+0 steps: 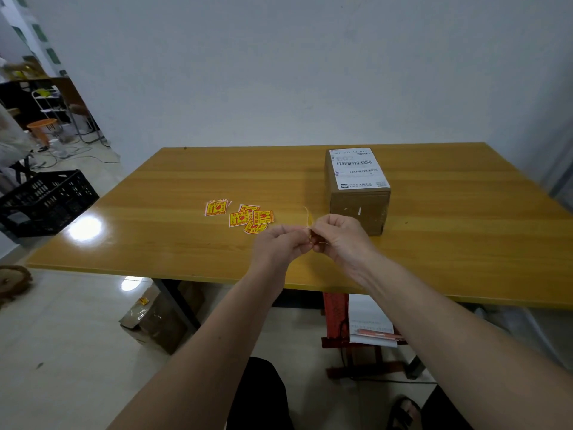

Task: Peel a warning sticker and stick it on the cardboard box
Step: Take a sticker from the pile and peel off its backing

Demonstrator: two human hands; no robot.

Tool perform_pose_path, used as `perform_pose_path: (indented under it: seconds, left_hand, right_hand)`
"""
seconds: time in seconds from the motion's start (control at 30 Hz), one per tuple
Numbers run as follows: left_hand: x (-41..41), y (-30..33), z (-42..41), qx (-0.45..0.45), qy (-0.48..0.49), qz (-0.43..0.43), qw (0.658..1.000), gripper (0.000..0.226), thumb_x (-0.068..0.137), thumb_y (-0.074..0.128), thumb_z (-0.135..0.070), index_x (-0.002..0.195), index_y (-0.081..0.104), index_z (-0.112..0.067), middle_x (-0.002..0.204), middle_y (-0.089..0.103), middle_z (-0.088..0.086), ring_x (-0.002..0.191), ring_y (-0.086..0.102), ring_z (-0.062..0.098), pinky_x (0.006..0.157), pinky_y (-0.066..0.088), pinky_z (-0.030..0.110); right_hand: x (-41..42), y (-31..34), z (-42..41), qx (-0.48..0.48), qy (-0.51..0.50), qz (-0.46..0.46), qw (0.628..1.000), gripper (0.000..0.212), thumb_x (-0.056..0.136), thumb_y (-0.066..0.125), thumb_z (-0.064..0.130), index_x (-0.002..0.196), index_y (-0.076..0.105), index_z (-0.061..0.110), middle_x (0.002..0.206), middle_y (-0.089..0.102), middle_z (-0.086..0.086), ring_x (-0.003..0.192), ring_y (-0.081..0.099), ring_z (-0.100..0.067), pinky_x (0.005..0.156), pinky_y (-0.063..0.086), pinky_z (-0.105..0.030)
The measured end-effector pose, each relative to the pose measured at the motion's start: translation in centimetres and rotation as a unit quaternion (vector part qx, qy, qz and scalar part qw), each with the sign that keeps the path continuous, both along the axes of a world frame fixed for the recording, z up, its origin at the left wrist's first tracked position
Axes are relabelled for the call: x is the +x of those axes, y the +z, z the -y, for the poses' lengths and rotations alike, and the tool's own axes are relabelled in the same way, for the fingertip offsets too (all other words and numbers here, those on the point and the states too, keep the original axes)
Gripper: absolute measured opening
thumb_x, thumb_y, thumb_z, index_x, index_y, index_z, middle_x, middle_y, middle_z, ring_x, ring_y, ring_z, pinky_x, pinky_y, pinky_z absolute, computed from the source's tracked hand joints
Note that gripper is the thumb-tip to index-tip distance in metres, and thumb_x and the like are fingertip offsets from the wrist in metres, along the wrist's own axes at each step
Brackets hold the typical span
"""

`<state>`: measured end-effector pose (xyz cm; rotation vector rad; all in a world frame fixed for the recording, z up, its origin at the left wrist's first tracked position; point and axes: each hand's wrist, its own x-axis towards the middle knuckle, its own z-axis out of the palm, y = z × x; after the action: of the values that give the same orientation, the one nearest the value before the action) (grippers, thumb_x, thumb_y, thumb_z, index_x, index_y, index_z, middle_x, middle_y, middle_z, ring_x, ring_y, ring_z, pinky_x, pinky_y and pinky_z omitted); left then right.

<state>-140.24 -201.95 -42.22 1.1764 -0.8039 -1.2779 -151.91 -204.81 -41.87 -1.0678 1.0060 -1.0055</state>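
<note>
A brown cardboard box [359, 206] with a white shipping label on top stands on the wooden table [173, 187], right of centre. Several red-and-yellow warning stickers [245, 217] lie loose to its left. My left hand [279, 243] and my right hand [339, 235] meet above the table just in front of the box, fingertips pinched together on one warning sticker [309, 223]. A thin yellowish strip of it curls up between the fingers; most of it is hidden by them.
A black plastic crate [46, 201] sits on the floor left of the table. Under the table are a taped cardboard box [155, 318] and a red stool with a notepad and pen [369, 332]. The white wall is close behind the table.
</note>
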Motion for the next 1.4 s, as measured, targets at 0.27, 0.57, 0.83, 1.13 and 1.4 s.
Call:
perform_pose_path:
  seconds: [0.27, 0.57, 0.83, 1.13, 1.4]
  left_hand:
    - [0.0, -0.2, 0.2, 0.019, -0.012, -0.054, 0.998, 0.011, 0.085, 0.057, 0.003, 0.075, 0.062, 0.000, 0.069, 0.062, 0.009, 0.070, 0.059, 0.017, 0.066, 0.057, 0.021]
    - [-0.3, -0.3, -0.1, 0.012, 0.006, -0.029, 0.999, 0.009, 0.087, 0.059, 0.000, 0.080, 0.064, 0.000, 0.079, 0.063, 0.015, 0.073, 0.062, 0.019, 0.065, 0.058, 0.019]
    - [-0.5, -0.5, 0.0, 0.011, 0.028, 0.008, 1.000, 0.009, 0.084, 0.064, -0.001, 0.076, 0.067, -0.003, 0.075, 0.068, 0.011, 0.073, 0.066, 0.017, 0.070, 0.057, 0.020]
    - [-0.7, -0.8, 0.5, 0.037, 0.028, 0.008, 0.999, 0.005, 0.085, 0.061, -0.002, 0.085, 0.065, 0.001, 0.085, 0.066, 0.016, 0.082, 0.063, 0.021, 0.080, 0.055, 0.026]
    - [0.6, -0.8, 0.8, 0.042, 0.076, -0.024, 0.996, 0.003, 0.085, 0.063, -0.005, 0.083, 0.064, -0.004, 0.083, 0.063, 0.012, 0.077, 0.061, 0.017, 0.070, 0.056, 0.020]
  right_hand:
    - [-0.5, 0.0, 0.2, -0.005, 0.003, 0.000, 1.000, 0.015, 0.083, 0.059, -0.002, 0.069, 0.057, 0.004, 0.065, 0.054, -0.008, 0.061, 0.050, -0.015, 0.057, 0.045, -0.023]
    - [-0.3, -0.6, -0.4, -0.042, -0.034, -0.018, 0.998, 0.022, 0.081, 0.071, 0.010, 0.090, 0.068, -0.010, 0.083, 0.068, -0.019, 0.075, 0.064, -0.021, 0.080, 0.057, -0.037]
    - [-0.4, -0.6, -0.1, -0.015, -0.058, -0.026, 0.998, 0.013, 0.084, 0.066, 0.004, 0.086, 0.068, -0.009, 0.073, 0.067, -0.014, 0.064, 0.064, -0.015, 0.065, 0.058, -0.023]
    - [-0.4, -0.6, 0.0, -0.028, -0.044, -0.049, 0.997, 0.017, 0.088, 0.059, 0.002, 0.093, 0.064, -0.014, 0.071, 0.062, -0.012, 0.065, 0.060, -0.016, 0.065, 0.056, -0.022]
    - [-1.5, -0.5, 0.2, -0.031, -0.079, -0.072, 0.994, 0.013, 0.088, 0.061, 0.004, 0.079, 0.069, -0.001, 0.073, 0.065, -0.009, 0.068, 0.061, -0.015, 0.070, 0.057, -0.027]
